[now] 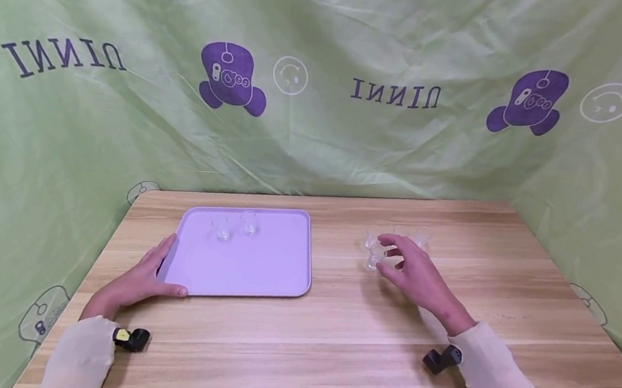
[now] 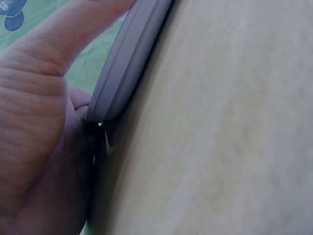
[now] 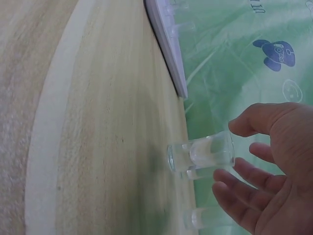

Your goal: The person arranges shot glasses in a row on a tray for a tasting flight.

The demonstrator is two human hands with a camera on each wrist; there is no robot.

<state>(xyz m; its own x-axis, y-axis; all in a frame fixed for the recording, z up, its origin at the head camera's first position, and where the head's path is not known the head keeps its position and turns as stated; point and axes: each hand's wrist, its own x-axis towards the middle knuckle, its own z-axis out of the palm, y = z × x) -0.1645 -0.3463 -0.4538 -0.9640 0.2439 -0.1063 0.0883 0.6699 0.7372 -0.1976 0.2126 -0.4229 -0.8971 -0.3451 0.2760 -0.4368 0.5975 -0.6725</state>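
My left hand (image 1: 136, 281) rests at the near left corner of a light purple tray (image 1: 261, 275), fingers along its left side and thumb at the front edge. In the left wrist view the thumb (image 2: 73, 29) touches the tray rim (image 2: 122, 68). On the right, my right hand (image 1: 420, 275) holds a small clear shot glass (image 1: 375, 259) near its rim between thumb and fingers. The right wrist view shows this shot glass (image 3: 203, 152) with its base close to the table; whether it touches is unclear. Two similar glasses (image 1: 249, 223) stand on the tray's far part.
Several more clear glasses (image 1: 423, 236) stand just behind my right hand, partly hidden by it. The wooden table (image 1: 298, 351) ends at a green printed curtain (image 1: 315, 139) at the back and sides.
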